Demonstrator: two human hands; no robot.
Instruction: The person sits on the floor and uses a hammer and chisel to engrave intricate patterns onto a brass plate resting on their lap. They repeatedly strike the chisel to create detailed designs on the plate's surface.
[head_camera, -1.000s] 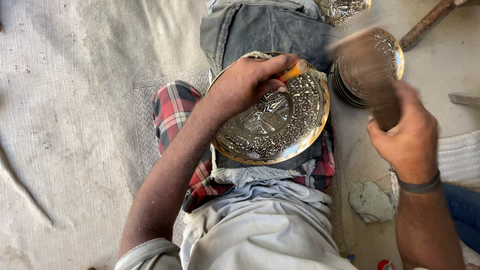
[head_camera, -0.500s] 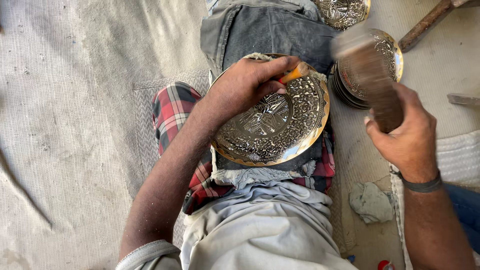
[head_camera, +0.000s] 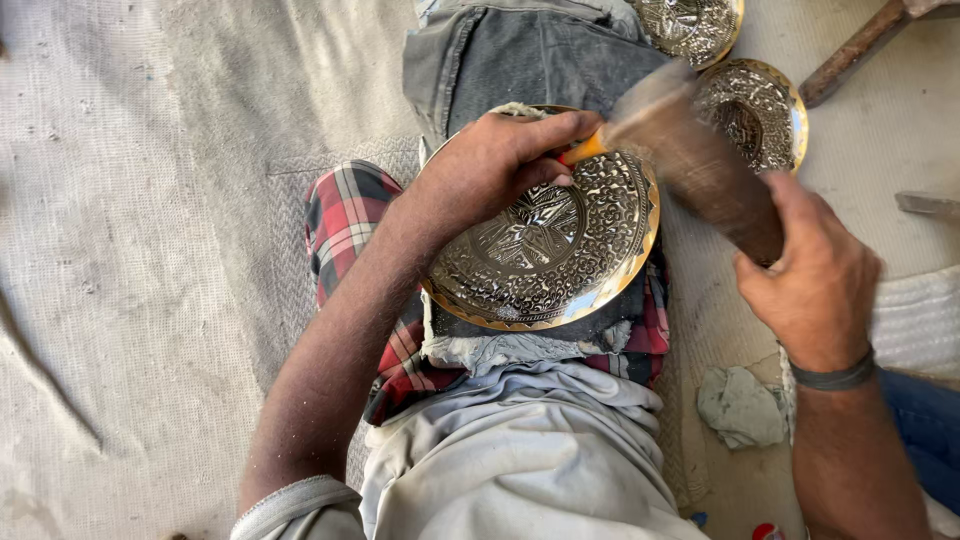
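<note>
Item: engraved round metal plate (head_camera: 545, 245), gold-rimmed, lying face up on a cloth-padded lap, directly under the L hand (head_camera: 500, 165). L hand: palm down on plate's upper-left part; fingers (head_camera: 560, 128) curled close together, pinching an orange-tipped punch (head_camera: 583, 150) w/ thumb beneath; tip of punch meets plate surface near its top edge. R hand (head_camera: 815, 275): fingers wrapped tight, fully closed round handle of a wooden mallet (head_camera: 690, 155); mallet head blurred, sits just right of the L fingertips, at or just above punch end; contact cannot be told. Dark band on R wrist. Beyond the L fingertips: grey denim cloth (head_camera: 530, 55). Below L wrist: red plaid cloth (head_camera: 345, 215) under plate, pale grey cloth nearer camera. Past the mallet, up and right of R fingers: two more engraved plates (head_camera: 765, 110), one partly cut off by frame edge. Far right of those: wooden handle of another tool (head_camera: 850, 50), lying on floor. Below R hand: crumpled grey rag (head_camera: 740, 405). Left of L arm: pale woven mat (head_camera: 130, 250).
</note>
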